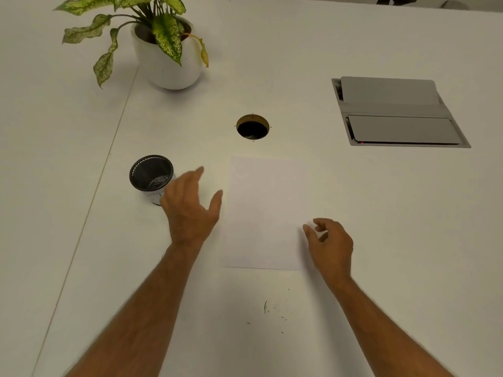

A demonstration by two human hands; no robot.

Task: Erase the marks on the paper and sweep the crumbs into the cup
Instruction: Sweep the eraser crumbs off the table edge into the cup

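Crumbs [273, 314] lay nearest cam, scattered dark bits on the table [381, 240] just below the paper's near edge, none visibly in the cup yet. Paper [265, 213] sat flat mid-table & looked blank, no marks I could make out, so erase step prob done; sweep step still to do. Cup [151, 174], black mesh, stood upright left of the paper, well apart from the crumbs. Left hand [190, 208] hovered betw cup & paper, fingers spread, holding nothing, partly in front of the cup's lower side; touching it or not, can't tell. Right hand [330, 246] at the paper's right edge, fingers loosely curled, thumb & forefinger close together; whether they pinched a small eraser, can't tell. Bkgd: potted plant [166, 50] far left, cable hole [252, 127] beyond the paper, grey flap box [394, 112] far right. Est. roughly halfway.
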